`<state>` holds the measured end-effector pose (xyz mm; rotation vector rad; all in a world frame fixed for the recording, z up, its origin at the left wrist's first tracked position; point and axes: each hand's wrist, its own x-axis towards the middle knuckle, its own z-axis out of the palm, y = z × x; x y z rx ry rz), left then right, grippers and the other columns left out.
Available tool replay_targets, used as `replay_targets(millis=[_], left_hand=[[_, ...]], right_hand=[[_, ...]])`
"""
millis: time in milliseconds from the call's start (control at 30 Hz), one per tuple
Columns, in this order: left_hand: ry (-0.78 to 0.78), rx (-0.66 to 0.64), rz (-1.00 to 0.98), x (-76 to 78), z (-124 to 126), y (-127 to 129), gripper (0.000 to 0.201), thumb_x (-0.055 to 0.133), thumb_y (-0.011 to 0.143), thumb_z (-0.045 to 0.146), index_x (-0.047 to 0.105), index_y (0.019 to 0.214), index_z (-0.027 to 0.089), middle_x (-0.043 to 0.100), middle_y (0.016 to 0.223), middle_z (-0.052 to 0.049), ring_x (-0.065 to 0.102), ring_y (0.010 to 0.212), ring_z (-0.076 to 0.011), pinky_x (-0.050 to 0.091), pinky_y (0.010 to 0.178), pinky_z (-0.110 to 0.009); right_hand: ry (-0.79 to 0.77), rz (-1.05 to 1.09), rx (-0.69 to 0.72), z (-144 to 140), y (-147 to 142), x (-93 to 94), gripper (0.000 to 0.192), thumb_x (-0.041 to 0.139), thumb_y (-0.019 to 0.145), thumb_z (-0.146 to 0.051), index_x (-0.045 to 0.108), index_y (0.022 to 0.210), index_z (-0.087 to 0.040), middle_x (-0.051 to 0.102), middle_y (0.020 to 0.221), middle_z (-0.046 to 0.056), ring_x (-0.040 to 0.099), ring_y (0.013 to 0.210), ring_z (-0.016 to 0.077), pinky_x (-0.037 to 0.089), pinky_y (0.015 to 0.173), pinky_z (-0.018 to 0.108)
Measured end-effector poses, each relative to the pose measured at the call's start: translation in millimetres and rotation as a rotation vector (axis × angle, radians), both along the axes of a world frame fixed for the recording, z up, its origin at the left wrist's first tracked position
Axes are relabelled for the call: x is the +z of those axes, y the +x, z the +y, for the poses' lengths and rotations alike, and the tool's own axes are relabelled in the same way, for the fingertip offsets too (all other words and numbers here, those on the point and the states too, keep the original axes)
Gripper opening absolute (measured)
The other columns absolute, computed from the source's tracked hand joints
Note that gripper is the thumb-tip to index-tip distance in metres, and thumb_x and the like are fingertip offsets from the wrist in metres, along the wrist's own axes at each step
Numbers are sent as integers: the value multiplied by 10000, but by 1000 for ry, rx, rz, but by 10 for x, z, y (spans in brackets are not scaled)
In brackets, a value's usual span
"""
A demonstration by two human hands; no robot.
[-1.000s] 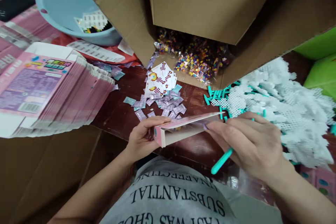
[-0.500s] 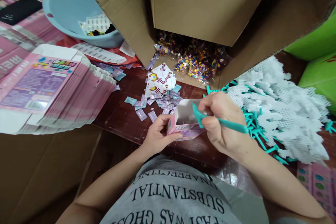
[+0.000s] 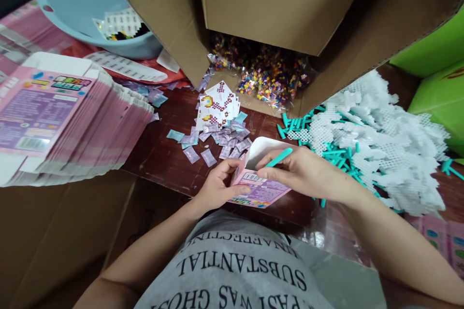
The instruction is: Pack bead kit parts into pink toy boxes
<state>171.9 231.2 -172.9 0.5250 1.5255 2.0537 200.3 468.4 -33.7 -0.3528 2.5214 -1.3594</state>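
In the head view, the left hand [image 3: 217, 186] is holding the box [image 3: 266, 191] at the bench's [image 3: 155, 154] near edge, its fingers pinching the side wall, the open end facing up. The right hand's [image 3: 304, 171] fingers are pinching a green tool [image 3: 279, 158] at that opening, hiding its lower end. Sachets [image 3: 230, 137] and cards [image 3: 217, 112] are lying behind the box; mesh [image 3: 393, 154] is lying toward the bench's right edge.
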Motion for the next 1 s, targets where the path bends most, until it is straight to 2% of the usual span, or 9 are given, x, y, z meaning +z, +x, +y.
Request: replay_targets(millis=[100, 167, 267, 333, 467, 600, 700, 900, 1000], left_hand=[[-27, 1, 29, 24, 32, -6, 463, 961, 767, 313, 664, 1101, 190, 801, 1029, -53, 754, 881, -180, 601, 796, -286], [-28, 8, 48, 38, 54, -8, 469, 962, 766, 304, 663, 1109, 189, 802, 1031, -55, 755, 886, -177, 600, 804, -281], [-32, 20, 86, 55, 80, -18, 487, 960, 765, 302, 672, 1142, 191, 797, 1056, -59, 753, 915, -185, 600, 824, -286], [-47, 36, 112, 70, 94, -36, 483, 949, 777, 300, 676, 1162, 195, 792, 1068, -57, 752, 930, -187, 600, 836, -289], [-81, 48, 151, 118, 127, -77, 470, 935, 790, 296, 679, 1171, 199, 792, 1067, -52, 755, 941, -184, 602, 854, -290], [-134, 73, 223, 189, 170, -71, 431, 910, 805, 318, 688, 1154, 196, 800, 1066, -60, 769, 958, -215, 620, 878, -327], [-202, 103, 239, 211, 187, -67, 370, 875, 835, 340, 693, 1125, 198, 803, 1036, -58, 780, 937, -235, 636, 842, -340], [-272, 49, 205, 263, 182, -42, 418, 899, 805, 400, 697, 1112, 201, 810, 1003, -65, 795, 916, -264, 657, 850, -382], [-271, 71, 202, 294, 186, -15, 423, 912, 791, 410, 698, 1090, 201, 813, 997, -71, 795, 918, -264, 658, 851, -380]], right_hand=[[-66, 53, -132, 21, 41, 35, 296, 697, 1016, -473, 727, 1136, -205, 785, 980, 28, 711, 792, 143, 563, 678, 266], [-58, 194, -235, 8, 69, 54, 231, 641, 1050, -411, 681, 1135, -200, 764, 957, 26, 695, 775, 129, 549, 674, 258], [158, 368, -140, -35, 126, 57, 150, 554, 1044, -244, 644, 929, -213, 687, 789, -10, 613, 668, 105, 490, 631, 253], [235, 410, -117, -56, 169, 71, 139, 540, 1017, -208, 637, 917, -221, 684, 773, -10, 597, 639, 112, 486, 606, 263], [172, 503, -310, -69, 212, 156, 139, 624, 1042, -297, 660, 1160, -233, 772, 1008, 40, 717, 789, 153, 606, 725, 297], [198, 662, -187, -137, 207, 149, 195, 622, 1080, -300, 663, 1236, -190, 773, 1098, 66, 743, 934, 158, 638, 835, 290], [218, 703, -207, -191, 154, 59, 371, 611, 1091, -357, 600, 1406, -161, 723, 1269, 122, 736, 1015, 172, 655, 836, 306], [219, 785, -383, -84, 42, 44, 212, 600, 1084, -255, 672, 1275, -197, 683, 1267, 124, 713, 1141, 204, 657, 913, 360], [173, 786, -432, -10, 108, 84, 104, 657, 1059, -235, 707, 1150, -222, 725, 1136, 75, 729, 1042, 179, 650, 862, 330]])
